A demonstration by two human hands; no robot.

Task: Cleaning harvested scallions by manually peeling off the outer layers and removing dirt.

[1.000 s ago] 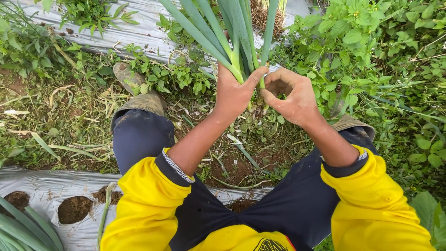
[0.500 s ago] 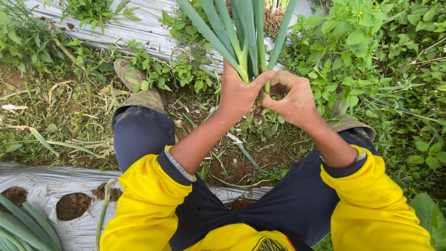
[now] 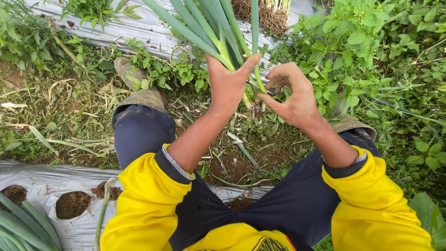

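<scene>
A bunch of green onions (image 3: 209,28) with long green leaves and pale stems points away from me, up and to the left. My left hand (image 3: 227,86) is wrapped around the lower stems of the bunch. My right hand (image 3: 290,95) pinches a single green stalk (image 3: 254,42) near its base, just right of the bunch. The root end of the bunch is hidden behind my hands. My sleeves are yellow with dark cuffs, and my legs in dark trousers spread to either side.
Silver plastic mulch (image 3: 42,181) with planting holes lies at the lower left, another strip (image 3: 148,32) runs across the top. Pulled onions with roots (image 3: 265,14) lie at the top centre. Weeds (image 3: 381,56) fill the right side. My boot (image 3: 127,72) rests upper left.
The bunch has tilted further left and its leaves have spread. My right hand has moved off the bunch to the right and drawn one stalk apart from the rest.
</scene>
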